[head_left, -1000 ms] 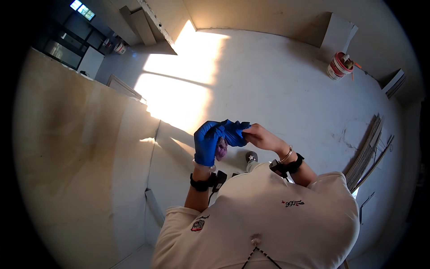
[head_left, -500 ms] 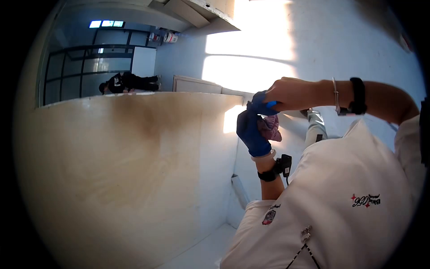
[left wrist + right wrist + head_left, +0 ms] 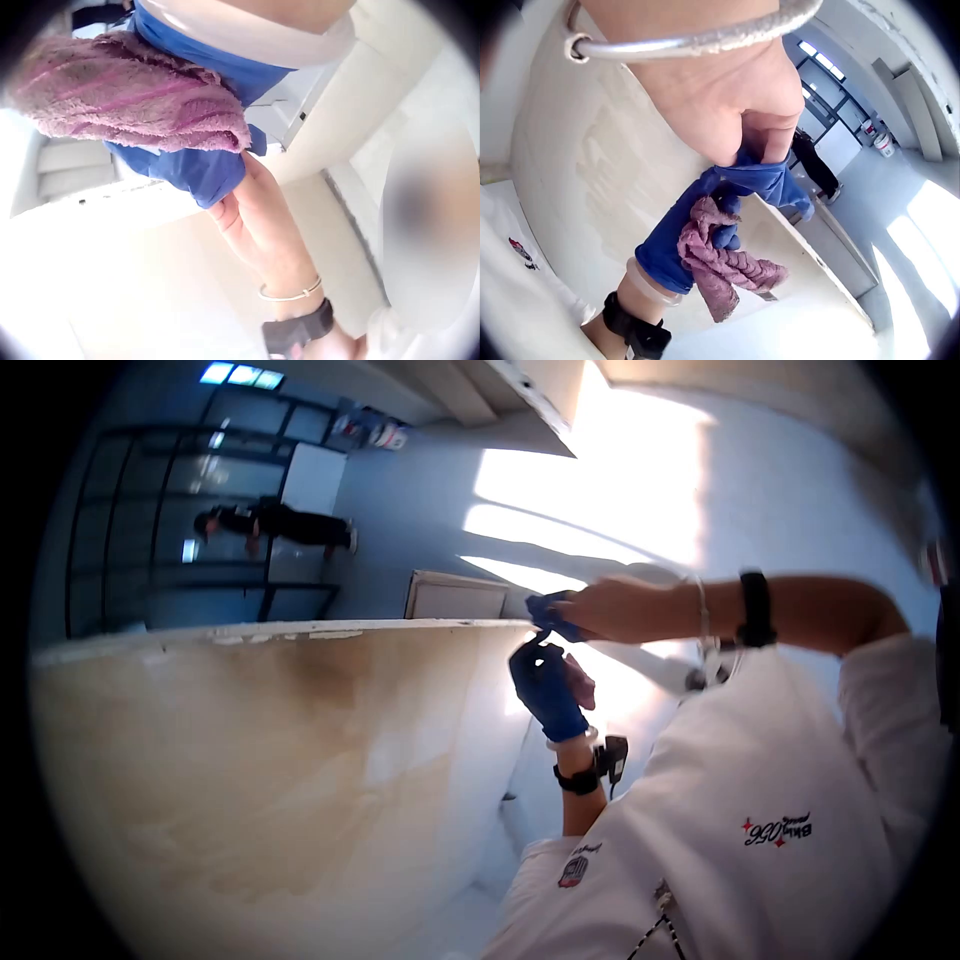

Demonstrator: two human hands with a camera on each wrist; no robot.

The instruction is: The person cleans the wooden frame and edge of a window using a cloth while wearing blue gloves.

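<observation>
The pale, smooth floor point(image 3: 815, 500) spreads out under bright bands of sunlight, crossed by soft shadows. At its far side, a whitish bucket point(image 3: 883, 145) stands beside a smaller-looking container point(image 3: 868, 127), and a person in dark clothes point(image 3: 300, 525) stands nearer.

- Worn glove point(image 3: 664, 251), loose glove point(image 3: 761, 180): both blue
- Cloth point(image 3: 142, 97): mauve, brighter pink stripes
- Shirt point(image 3: 740, 770): white; lettering point(image 3: 785, 831) black with red stars
- Cord point(image 3: 655, 932): black/white banded
- Bangle point(image 3: 682, 46): silver
- Wrist straps point(image 3: 756, 608): black
- Wall point(image 3: 230, 760): cream, brown blotches
- Window panes point(image 3: 241, 374): pale blue
</observation>
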